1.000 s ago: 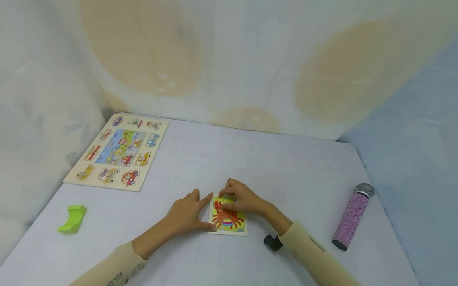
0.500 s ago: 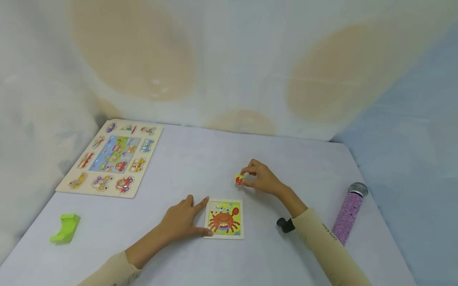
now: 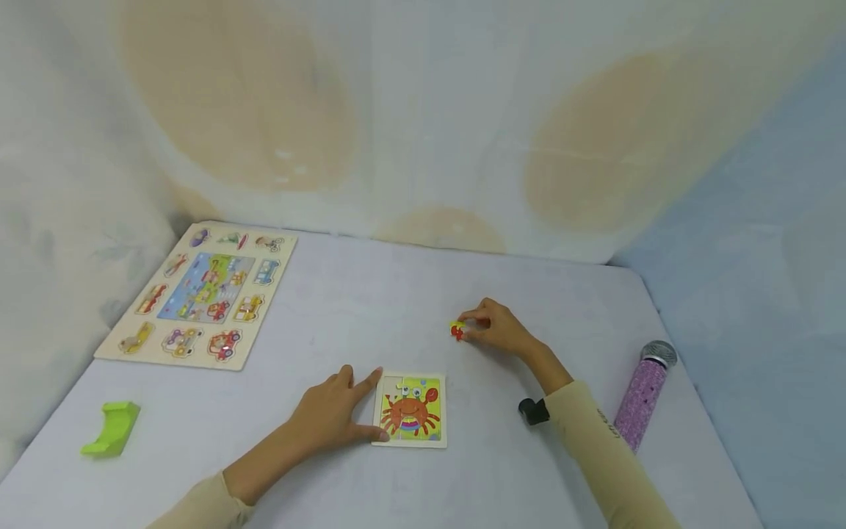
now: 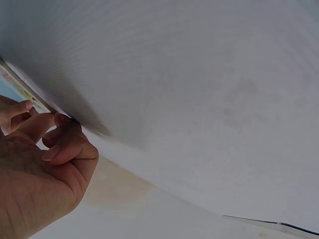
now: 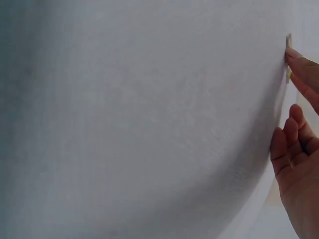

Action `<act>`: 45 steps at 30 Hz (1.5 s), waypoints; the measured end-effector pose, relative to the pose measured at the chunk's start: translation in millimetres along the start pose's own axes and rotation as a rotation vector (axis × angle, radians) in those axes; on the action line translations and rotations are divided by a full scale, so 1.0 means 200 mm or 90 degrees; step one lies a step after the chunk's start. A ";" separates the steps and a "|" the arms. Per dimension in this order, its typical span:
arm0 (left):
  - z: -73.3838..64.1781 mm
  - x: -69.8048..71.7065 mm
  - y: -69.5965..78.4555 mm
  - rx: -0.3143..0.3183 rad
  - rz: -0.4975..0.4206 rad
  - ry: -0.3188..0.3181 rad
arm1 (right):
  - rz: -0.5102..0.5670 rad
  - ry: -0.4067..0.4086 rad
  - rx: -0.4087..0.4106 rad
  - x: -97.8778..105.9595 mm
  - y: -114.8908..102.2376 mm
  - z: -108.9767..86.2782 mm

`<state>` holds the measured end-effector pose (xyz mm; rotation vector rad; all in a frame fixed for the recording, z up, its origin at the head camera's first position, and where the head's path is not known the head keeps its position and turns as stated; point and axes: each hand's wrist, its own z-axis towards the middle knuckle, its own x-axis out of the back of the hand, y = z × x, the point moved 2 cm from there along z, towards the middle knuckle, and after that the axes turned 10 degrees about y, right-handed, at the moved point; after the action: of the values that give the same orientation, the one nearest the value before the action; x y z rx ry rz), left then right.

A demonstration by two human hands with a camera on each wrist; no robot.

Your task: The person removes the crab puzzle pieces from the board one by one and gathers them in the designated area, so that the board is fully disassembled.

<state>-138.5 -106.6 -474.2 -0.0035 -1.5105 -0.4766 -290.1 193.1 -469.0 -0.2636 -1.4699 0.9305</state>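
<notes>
In the head view a square wooden crab jigsaw puzzle [image 3: 410, 443] lies on the white table. Several pieces are in its frame, and bare wood shows at the upper left. My left hand [image 3: 325, 417] rests beside the frame, thumb at the lower left corner and index fingertip by the upper left one. In the left wrist view the other fingers of the left hand [image 4: 50, 169] are bent. My right hand [image 3: 499, 332] pinches a small red and yellow puzzle piece [image 3: 457, 330] beyond the frame, to the right. That piece [image 5: 288, 45] appears edge-on in the right wrist view.
At the back left lies a large wooden vehicle puzzle board [image 3: 246, 351]. A green curved block [image 3: 114, 430] is at the left. A pink glittery microphone [image 3: 641, 400] lies at the right, partly behind the sleeve, and a small black object [image 3: 532, 412] sits by the right forearm.
My right hand has lifted the piece out of the crab puzzle and carried it away and to the right. The left hand stays by the frame. The whole head view has shifted slightly.
</notes>
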 end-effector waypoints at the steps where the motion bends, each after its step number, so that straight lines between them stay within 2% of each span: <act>1: 0.00 0.00 0.00 -0.004 0.002 0.003 | -0.004 0.004 0.005 0.00 -0.01 0.00; 5: 0.02 0.02 0.00 -0.015 0.004 0.004 | -0.004 -0.008 0.023 -0.01 -0.12 -0.03; 11: 0.03 0.03 0.01 -0.032 0.016 0.004 | 0.006 -0.120 0.103 -0.16 -0.33 -0.12; 14: 0.04 0.03 0.03 -0.041 0.018 0.017 | -0.002 -0.143 0.114 -0.22 -0.38 -0.15; 19: 0.07 0.01 0.09 -0.063 0.017 0.034 | -0.035 -0.134 0.129 -0.27 -0.40 -0.18; 25: 0.09 -0.02 0.15 -0.086 0.076 0.066 | -0.076 -0.116 0.160 -0.31 -0.42 -0.19; 28: 0.08 -0.02 0.16 -0.077 0.090 0.074 | -0.084 -0.099 0.173 -0.32 -0.42 -0.20; 36: 0.06 -0.01 0.16 -0.047 0.096 0.062 | -0.111 -0.075 0.191 -0.32 -0.45 -0.23; 41: 0.05 -0.01 0.17 -0.029 0.078 0.048 | -0.117 -0.076 0.192 -0.32 -0.46 -0.23; 45: 0.05 -0.01 0.16 -0.030 0.079 0.049 | -0.102 -0.090 0.185 -0.33 -0.48 -0.23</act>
<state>-138.5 -73.1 -466.0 -0.1139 -1.4147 -0.4082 -202.2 106.0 -459.0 0.1338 -1.4382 1.0323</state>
